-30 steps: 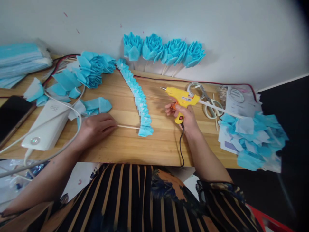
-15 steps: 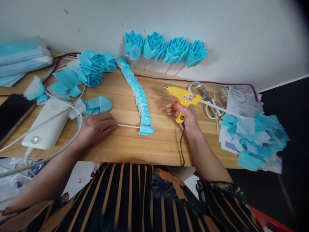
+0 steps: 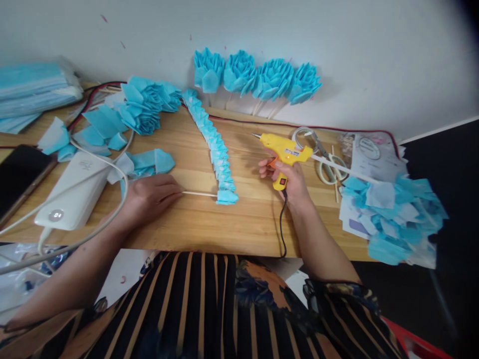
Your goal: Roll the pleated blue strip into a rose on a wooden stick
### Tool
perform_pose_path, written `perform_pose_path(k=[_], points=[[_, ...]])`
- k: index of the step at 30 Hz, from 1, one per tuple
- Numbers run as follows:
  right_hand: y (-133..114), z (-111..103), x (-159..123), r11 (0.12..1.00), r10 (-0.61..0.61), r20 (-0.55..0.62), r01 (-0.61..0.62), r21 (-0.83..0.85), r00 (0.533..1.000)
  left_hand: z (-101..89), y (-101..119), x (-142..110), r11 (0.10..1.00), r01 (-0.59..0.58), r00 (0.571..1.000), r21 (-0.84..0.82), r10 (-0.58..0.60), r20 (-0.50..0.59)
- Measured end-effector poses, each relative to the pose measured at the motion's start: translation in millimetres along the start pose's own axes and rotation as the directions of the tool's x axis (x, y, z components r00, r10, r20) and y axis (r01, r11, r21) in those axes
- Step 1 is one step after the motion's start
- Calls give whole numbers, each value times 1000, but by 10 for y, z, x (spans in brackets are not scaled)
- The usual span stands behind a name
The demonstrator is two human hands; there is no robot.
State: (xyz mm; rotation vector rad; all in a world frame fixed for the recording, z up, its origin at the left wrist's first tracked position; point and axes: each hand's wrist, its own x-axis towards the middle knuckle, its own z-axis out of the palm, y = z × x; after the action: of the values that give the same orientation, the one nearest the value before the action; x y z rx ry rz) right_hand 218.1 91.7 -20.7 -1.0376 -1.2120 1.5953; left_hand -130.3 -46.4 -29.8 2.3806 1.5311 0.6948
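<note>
My left hand (image 3: 155,197) is closed on the end of a thin wooden stick (image 3: 199,194), held low over the table. The stick's other end meets the near end of a long pleated blue strip (image 3: 216,144), where a piece is wrapped around it. From there the strip runs away across the wood toward the blue flowers (image 3: 144,107) at the back left. In my right hand (image 3: 290,182) is a yellow glue gun (image 3: 284,149), its metal nozzle pointing left, my fingers by the orange trigger. A white glue stick (image 3: 344,168) sticks out of its back.
Several blue flowers on sticks (image 3: 239,75) lean against the wall. White-handled scissors (image 3: 327,169) lie behind the glue gun. Blue petal pieces (image 3: 392,214) are heaped at the right. A white power bank (image 3: 71,192), cables and a phone (image 3: 24,179) lie left, below a stack of masks (image 3: 37,92).
The wrapped piece at the stick's end has turned a little and the strip's near end has shifted slightly away from me. My right hand keeps the glue gun nearly still.
</note>
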Motion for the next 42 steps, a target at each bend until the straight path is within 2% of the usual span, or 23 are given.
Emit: perform_pose_path(k=[6,10,14,18,21,26,31,33,37,42], points=[[-13,5,-1,999,2,7,-2,52,1000,-5,-1,14,1000,-20,1000,-13,20,-24],[-3,-5,-6,999,6,16,-7,38,1000,-11,2,22,1000,2,1000,-3,-2,7],[26,-21,5,997,-57,-20,56,-61,998,-23,8,33,1000,-21,1000,-1,21,-3],[50,-29,34,971,-144,-76,126,-203,987,-24,13,46,994,-103,993,40,105,-52],[70,-38,54,963,-150,-74,128,-237,986,-15,11,49,987,-147,985,66,152,-84],[95,-47,59,978,-118,-81,102,-184,990,-8,11,50,988,-144,982,62,151,-115],[59,-18,41,990,-100,-69,92,-109,993,-15,18,59,989,-140,985,43,144,-97],[9,23,6,998,-58,-22,57,-26,998,-7,12,59,989,-144,984,37,147,-105],[-107,137,-127,982,46,152,-73,176,987,15,-10,52,988,-146,982,44,150,-114],[-119,212,-271,931,166,366,-268,249,916,21,-21,49,988,-151,984,43,155,-91]])
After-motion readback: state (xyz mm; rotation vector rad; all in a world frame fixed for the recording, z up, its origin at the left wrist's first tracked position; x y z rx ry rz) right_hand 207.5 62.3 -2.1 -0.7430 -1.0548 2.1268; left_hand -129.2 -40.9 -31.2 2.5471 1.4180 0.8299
